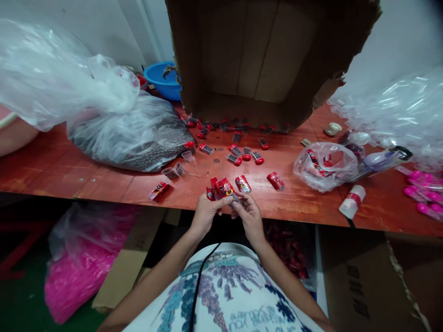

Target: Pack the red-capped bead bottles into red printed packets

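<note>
My left hand (206, 213) is closed around a few red printed sleeves (223, 186) at the table's front edge. My right hand (248, 213) meets it there, thumb and fingers pinching a small clear container with dark contents (236, 198); the fingers partly cover it. Just beyond, a red-wrapped container (243, 184) lies on the table, and another wrapped container (275, 180) lies farther right. To the left is a small stack of flat red sleeves (160, 191). Several red-capped clear containers with dark beads (234, 154) lie scattered farther back.
A big cardboard box (256, 55) stands open toward me at the back. Left sits a clear bag of dark beads (138, 133), near small clear scoops (173, 170). Right are a plastic bag with red sleeves (325, 168), a white roll (352, 202) and pink-capped containers (427, 193).
</note>
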Demonstrator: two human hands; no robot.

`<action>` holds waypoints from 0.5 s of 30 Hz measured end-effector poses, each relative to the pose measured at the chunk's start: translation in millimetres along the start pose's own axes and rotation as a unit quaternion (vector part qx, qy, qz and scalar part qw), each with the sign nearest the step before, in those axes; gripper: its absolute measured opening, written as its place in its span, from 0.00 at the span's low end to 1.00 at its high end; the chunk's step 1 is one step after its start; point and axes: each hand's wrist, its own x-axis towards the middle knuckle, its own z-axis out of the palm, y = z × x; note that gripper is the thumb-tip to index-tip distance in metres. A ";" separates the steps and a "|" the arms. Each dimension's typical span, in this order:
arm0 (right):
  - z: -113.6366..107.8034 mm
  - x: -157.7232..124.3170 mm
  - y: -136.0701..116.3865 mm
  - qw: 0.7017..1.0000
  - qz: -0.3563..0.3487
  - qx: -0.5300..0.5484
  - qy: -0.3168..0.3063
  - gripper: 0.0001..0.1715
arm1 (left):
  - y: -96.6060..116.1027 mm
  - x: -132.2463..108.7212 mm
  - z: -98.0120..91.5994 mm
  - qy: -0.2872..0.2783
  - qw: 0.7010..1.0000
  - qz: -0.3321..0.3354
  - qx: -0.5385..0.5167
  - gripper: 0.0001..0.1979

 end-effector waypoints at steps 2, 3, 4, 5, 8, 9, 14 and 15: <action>-0.6 -1.7 2.9 0.999 -0.024 -0.044 0.004 0.19 | -0.4 -0.1 0.0 0.009 1.000 0.012 -0.020 0.12; -0.4 -3.1 4.8 0.996 -0.040 -0.073 0.009 0.19 | -0.3 -0.2 0.6 0.015 0.999 0.019 -0.025 0.12; 0.1 -4.7 6.7 0.993 -0.057 -0.103 0.017 0.19 | 0.1 -0.5 1.7 0.020 0.999 0.025 -0.027 0.12; 1.0 -6.4 8.4 0.989 -0.071 -0.130 0.025 0.18 | 0.5 -0.9 3.1 0.027 0.999 0.033 -0.027 0.12; 5.7 -10.4 10.3 0.983 -0.086 -0.155 0.044 0.16 | 0.9 -2.3 8.2 0.049 0.997 0.054 -0.030 0.14; 7.5 -10.9 9.7 0.986 -0.078 -0.138 0.045 0.16 | 0.5 -2.8 9.5 0.053 0.997 0.057 -0.031 0.14; 9.3 -7.0 1.2 1.000 -0.003 -0.005 0.019 0.17 | -2.8 -4.8 10.2 0.004 0.999 0.035 -0.029 0.13; 7.8 -5.8 -0.8 1.000 0.003 0.006 0.013 0.17 | -2.7 -4.9 9.3 -0.010 0.999 0.029 -0.032 0.12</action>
